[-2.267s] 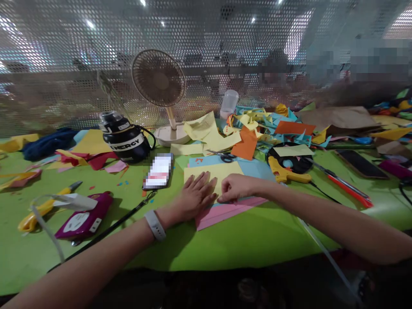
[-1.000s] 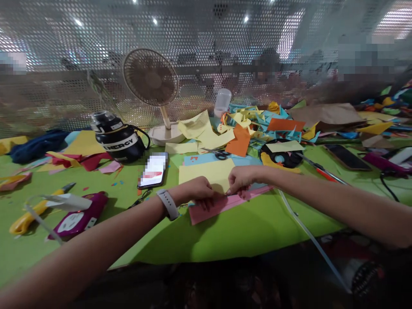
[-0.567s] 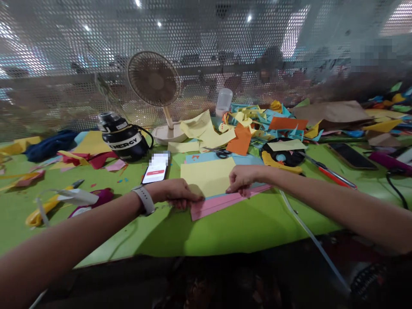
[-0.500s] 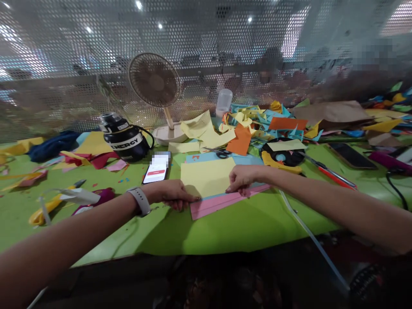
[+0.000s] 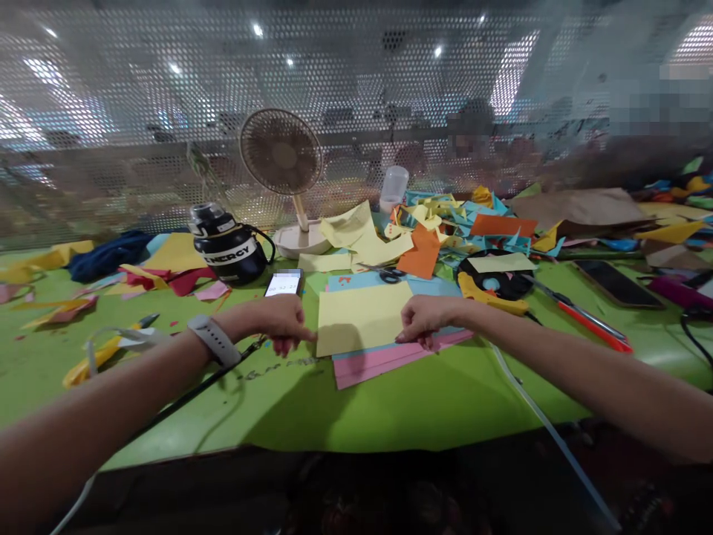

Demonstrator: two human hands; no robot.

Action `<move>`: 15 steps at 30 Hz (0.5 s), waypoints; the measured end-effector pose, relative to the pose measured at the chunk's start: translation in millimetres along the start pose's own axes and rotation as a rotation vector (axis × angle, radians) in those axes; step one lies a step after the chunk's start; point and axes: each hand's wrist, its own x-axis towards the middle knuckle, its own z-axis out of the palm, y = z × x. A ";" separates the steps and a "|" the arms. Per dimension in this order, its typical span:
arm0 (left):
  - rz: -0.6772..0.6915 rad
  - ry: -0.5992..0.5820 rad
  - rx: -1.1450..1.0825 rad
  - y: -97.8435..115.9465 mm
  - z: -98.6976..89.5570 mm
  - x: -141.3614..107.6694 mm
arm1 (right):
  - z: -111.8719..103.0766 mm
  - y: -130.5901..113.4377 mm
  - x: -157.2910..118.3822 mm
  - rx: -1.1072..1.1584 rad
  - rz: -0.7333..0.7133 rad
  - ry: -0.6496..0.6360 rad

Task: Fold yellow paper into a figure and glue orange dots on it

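Observation:
A pale yellow sheet of paper (image 5: pixel 362 316) lies on top of blue paper (image 5: pixel 437 286) and pink sheets (image 5: pixel 356 370) that stick out beneath it. At its lower left corner is my left hand (image 5: pixel 281 325), fingers curled and fingertips pinched at the corner. My right hand (image 5: pixel 422 321) is closed over the sheet's right side, thumb and finger near the lower right corner. Black scissors (image 5: pixel 390 275) lie just behind the sheet. A lit phone (image 5: pixel 284 283) is partly hidden behind my left hand.
Behind stand a black bottle (image 5: pixel 231 253), a small fan (image 5: pixel 282 152) and a heap of paper scraps (image 5: pixel 451 215). On the right are a yellow-handled tool (image 5: pixel 493 297), a red cutter (image 5: pixel 596 325) and a dark phone (image 5: pixel 617 284). A white cable (image 5: pixel 535 405) crosses the table's front edge.
My left hand has moved from the sheet's bottom edge out to its lower left corner, covering more of the phone. My right hand stays at the right side. The camera view has shifted slightly.

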 end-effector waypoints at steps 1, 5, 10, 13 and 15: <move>0.060 0.128 -0.007 5.4 2.8 1.9 | 2.1 -3.3 0.9 0.001 -0.015 -0.004; 0.313 0.589 0.158 30.7 30.9 14.7 | 12.3 -22.5 9.9 -0.007 -0.097 -0.030; 0.384 0.693 0.321 42.1 72.4 36.4 | -7.0 -35.5 19.3 -0.029 -0.204 0.092; 0.475 0.635 0.403 37.9 86.6 46.0 | -36.2 -29.1 12.9 -0.019 -0.240 0.342; 0.510 0.588 0.436 34.3 91.5 49.1 | -54.4 -22.1 2.0 -0.023 -0.238 0.462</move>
